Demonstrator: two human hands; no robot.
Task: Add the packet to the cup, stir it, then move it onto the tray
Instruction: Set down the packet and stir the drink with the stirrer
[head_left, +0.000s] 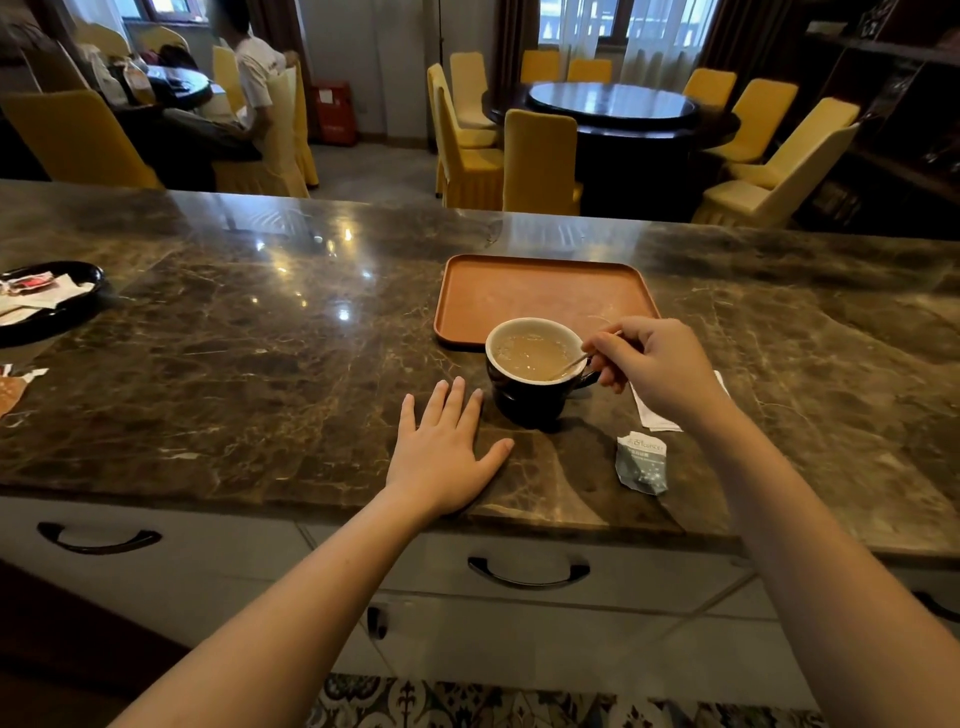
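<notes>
The counter (260, 332) carries the tray (540, 291), with the cup (535, 374) just in front of it, full of pale liquid. The left hand (441, 447) lies flat, fingers spread. The right hand (654, 369) pinches a spoon (571, 364) dipped in the cup. The packet (641, 462) lies nearby.

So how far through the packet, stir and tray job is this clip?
The adding looks done: an opened packet lies on the counter and the cup holds milky brown liquid. Stirring is in hand: the right hand holds a stirrer dipped in the cup, while the left hand rests flat beside it. Left to do: the cup stands on the counter, not on the tray.
</notes>
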